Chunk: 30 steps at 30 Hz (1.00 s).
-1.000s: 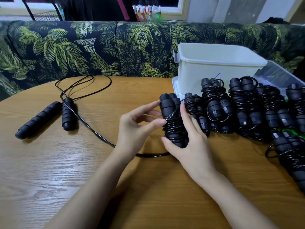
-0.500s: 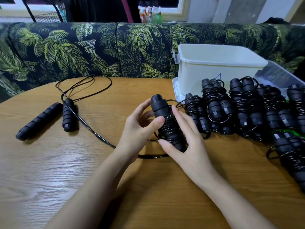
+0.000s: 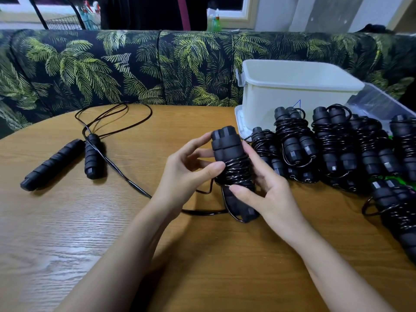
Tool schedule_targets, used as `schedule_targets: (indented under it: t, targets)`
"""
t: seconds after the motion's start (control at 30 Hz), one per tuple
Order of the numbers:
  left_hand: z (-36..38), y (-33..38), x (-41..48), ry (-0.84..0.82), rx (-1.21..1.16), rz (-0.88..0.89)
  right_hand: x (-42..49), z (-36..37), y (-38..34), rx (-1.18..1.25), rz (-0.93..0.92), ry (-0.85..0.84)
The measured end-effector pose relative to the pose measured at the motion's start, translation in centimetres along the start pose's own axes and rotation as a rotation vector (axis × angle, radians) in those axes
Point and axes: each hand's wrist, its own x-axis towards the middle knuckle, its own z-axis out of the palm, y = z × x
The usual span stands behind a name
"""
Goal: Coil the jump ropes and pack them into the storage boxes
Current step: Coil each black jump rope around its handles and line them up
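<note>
Both hands hold a black jump rope bundle (image 3: 229, 158), its two handles side by side with cord wound round the middle. My left hand (image 3: 189, 172) grips it from the left, thumb pressed on the coils. My right hand (image 3: 265, 194) holds it from the right and below, thumb on the lower coils. A loose loop of its cord (image 3: 202, 211) trails on the table. An uncoiled jump rope (image 3: 67, 158) lies at the left, cord spread out behind it. Several coiled ropes (image 3: 333, 145) lie in a row at the right. A white storage box (image 3: 292, 95) stands behind them.
The round wooden table (image 3: 90, 233) ends at a palm-print sofa (image 3: 112, 66) behind. A clear plastic box (image 3: 382, 102) sits at the far right behind the coiled ropes. A white lid (image 3: 239, 122) lies under the white box.
The bundle was lifted off the row of coiled ropes and brought left and toward me. Both hands shifted with it, and my left thumb now presses the coils.
</note>
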Motion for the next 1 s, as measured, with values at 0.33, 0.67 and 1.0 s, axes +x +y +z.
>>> schedule_targets:
  t: [0.33, 0.67, 1.0]
  targets:
    - [0.8, -0.7, 0.0, 0.06, -0.089, 0.008, 0.5, -0.6, 0.4, 0.128, 0.07, 0.022]
    - [0.3, -1.4, 0.1, 0.222, 0.815, 0.657, 0.8, -0.9, 1.5, -0.209, -0.032, 0.271]
    - [-0.3, -2.0, 0.4, 0.196, 1.579, 0.82, 1.0, -1.6, 1.5, -0.356, 0.017, 0.336]
